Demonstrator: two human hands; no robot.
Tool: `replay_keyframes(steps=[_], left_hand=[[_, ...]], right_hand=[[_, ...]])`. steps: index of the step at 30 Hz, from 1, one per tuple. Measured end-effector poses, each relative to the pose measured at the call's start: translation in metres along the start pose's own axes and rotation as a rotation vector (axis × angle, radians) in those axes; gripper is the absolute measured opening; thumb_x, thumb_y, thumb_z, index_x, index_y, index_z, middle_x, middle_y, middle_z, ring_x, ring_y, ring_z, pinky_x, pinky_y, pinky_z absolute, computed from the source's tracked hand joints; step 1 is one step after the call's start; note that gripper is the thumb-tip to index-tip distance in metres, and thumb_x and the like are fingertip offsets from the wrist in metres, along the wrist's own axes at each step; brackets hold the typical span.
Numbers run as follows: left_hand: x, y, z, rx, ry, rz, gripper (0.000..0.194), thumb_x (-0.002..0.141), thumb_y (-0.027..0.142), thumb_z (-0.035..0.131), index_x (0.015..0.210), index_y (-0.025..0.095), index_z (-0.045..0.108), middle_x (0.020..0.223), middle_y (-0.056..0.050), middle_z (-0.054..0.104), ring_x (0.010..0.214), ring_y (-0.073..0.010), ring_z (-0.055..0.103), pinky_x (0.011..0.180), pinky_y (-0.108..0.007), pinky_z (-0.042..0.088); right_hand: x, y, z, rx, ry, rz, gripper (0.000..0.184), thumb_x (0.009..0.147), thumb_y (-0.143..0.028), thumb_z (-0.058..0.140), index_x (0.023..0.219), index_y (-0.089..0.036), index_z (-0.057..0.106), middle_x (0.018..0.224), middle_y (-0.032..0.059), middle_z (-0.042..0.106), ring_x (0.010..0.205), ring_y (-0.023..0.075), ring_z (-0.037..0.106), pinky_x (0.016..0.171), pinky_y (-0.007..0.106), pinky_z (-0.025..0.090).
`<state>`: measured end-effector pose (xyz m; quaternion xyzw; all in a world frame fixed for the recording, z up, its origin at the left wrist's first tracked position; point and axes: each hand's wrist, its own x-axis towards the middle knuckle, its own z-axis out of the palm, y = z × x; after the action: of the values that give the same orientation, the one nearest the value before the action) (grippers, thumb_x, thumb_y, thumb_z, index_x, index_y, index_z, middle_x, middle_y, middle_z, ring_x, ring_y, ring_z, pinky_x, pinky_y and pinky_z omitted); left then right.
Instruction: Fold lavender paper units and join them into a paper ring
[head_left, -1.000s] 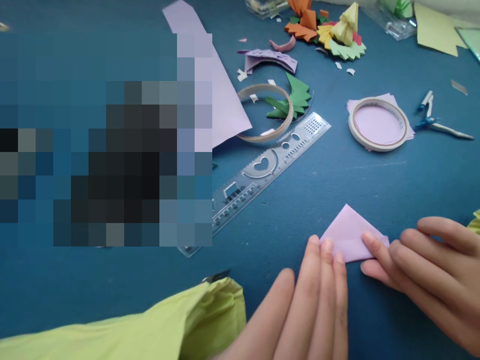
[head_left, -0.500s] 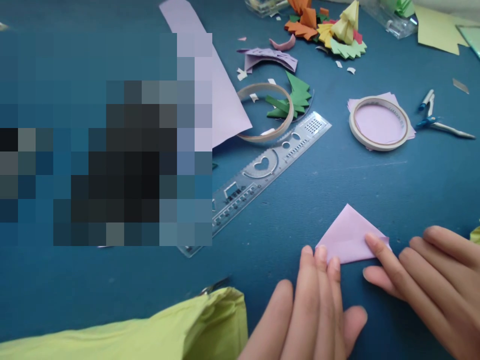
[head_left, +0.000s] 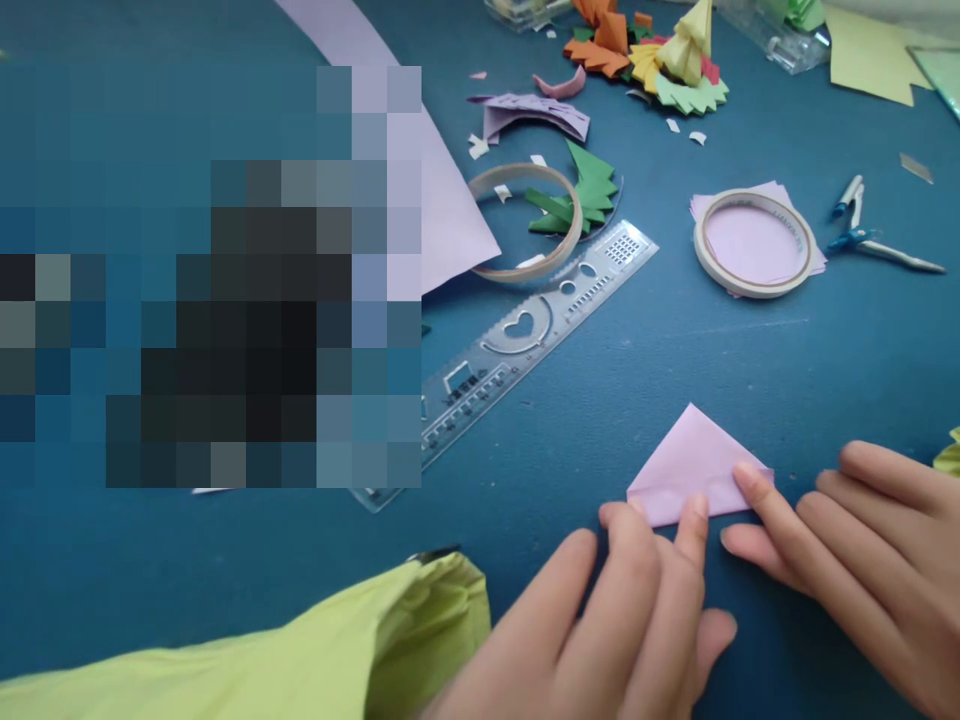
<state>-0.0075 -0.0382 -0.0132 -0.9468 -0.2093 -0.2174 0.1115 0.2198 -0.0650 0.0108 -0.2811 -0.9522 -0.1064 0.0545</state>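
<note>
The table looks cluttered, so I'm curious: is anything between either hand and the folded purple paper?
Nothing visible is. The left hand touches the folded paper at its lower edge, and the right hand near its right corner. The ruler and white tape roll lie farther off, clear of both.

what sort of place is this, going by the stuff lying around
Likely a craft table; whether at home or in a classroom, I cannot tell. Signs: folded paper pieces, a clear ruler and a tape roll on lilac paper.
</note>
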Motion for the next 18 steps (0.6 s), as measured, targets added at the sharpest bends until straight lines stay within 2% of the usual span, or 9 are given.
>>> replay_keyframes(steps=[3, 6, 9, 10, 12, 16, 18], left_hand=[[0.001, 0.002, 0.004, 0.0, 0.056, -0.02, 0.031, 0.097, 0.023, 0.042, 0.098, 0.011, 0.07, 0.099, -0.006, 0.071, 0.079, -0.0194, 0.059, 0.068, -0.034, 0.044], [0.002, 0.001, 0.001, -0.005, 0.061, -0.028, 0.029, 0.096, 0.023, 0.043, 0.097, 0.011, 0.07, 0.099, -0.006, 0.07, 0.08, -0.0196, 0.059, 0.069, -0.034, 0.045], [0.003, -0.002, -0.006, -0.013, 0.003, -0.033, 0.027, 0.095, 0.026, 0.047, 0.098, 0.011, 0.07, 0.097, -0.006, 0.07, 0.082, -0.0193, 0.059, 0.069, -0.033, 0.046], [0.003, -0.003, -0.008, -0.032, -0.066, -0.022, 0.026, 0.095, 0.026, 0.049, 0.1, 0.011, 0.069, 0.099, -0.006, 0.07, 0.083, -0.0195, 0.059, 0.071, -0.033, 0.047], [0.003, -0.004, -0.009, -0.053, -0.074, -0.012, 0.024, 0.093, 0.024, 0.051, 0.101, 0.011, 0.068, 0.097, -0.006, 0.069, 0.085, -0.02, 0.059, 0.071, -0.033, 0.047], [0.002, 0.002, -0.003, -0.003, 0.109, -0.102, 0.017, 0.089, 0.025, 0.056, 0.087, 0.013, 0.069, 0.088, -0.005, 0.069, 0.082, -0.0201, 0.06, 0.068, -0.033, 0.05], [0.002, 0.005, 0.0, -0.008, 0.142, -0.137, 0.013, 0.086, 0.023, 0.059, 0.081, 0.015, 0.068, 0.086, -0.005, 0.068, 0.083, -0.0205, 0.061, 0.069, -0.033, 0.052]], right_hand=[[0.001, 0.0, 0.003, 0.083, 0.04, 0.054, 0.028, 0.093, -0.017, 0.045, 0.11, 0.001, 0.057, 0.088, 0.0178, 0.071, 0.059, 0.0211, 0.057, 0.056, 0.041, 0.04], [0.002, 0.001, 0.005, 0.151, 0.061, 0.089, 0.028, 0.094, -0.014, 0.041, 0.113, 0.001, 0.056, 0.078, 0.0134, 0.07, 0.057, 0.0208, 0.055, 0.055, 0.041, 0.04], [0.001, 0.002, 0.005, 0.152, 0.059, 0.091, 0.029, 0.094, -0.011, 0.036, 0.113, 0.001, 0.055, 0.081, 0.0143, 0.07, 0.057, 0.0207, 0.054, 0.054, 0.041, 0.039], [0.001, 0.002, 0.005, 0.148, 0.059, 0.087, 0.03, 0.093, -0.01, 0.036, 0.113, 0.001, 0.056, 0.082, 0.0145, 0.07, 0.058, 0.0207, 0.054, 0.054, 0.041, 0.039], [0.0, 0.003, 0.005, 0.147, 0.058, 0.08, 0.028, 0.092, -0.01, 0.039, 0.112, 0.001, 0.056, 0.082, 0.0144, 0.07, 0.058, 0.0203, 0.054, 0.055, 0.042, 0.039], [-0.002, 0.006, 0.006, 0.205, 0.062, 0.077, 0.029, 0.093, -0.016, 0.046, 0.114, 0.001, 0.056, 0.085, 0.0144, 0.07, 0.061, 0.0199, 0.056, 0.058, 0.041, 0.04], [-0.002, 0.007, 0.006, 0.241, 0.079, 0.083, 0.028, 0.093, -0.014, 0.044, 0.114, 0.0, 0.056, 0.089, 0.0154, 0.07, 0.064, 0.0204, 0.057, 0.058, 0.041, 0.04]])
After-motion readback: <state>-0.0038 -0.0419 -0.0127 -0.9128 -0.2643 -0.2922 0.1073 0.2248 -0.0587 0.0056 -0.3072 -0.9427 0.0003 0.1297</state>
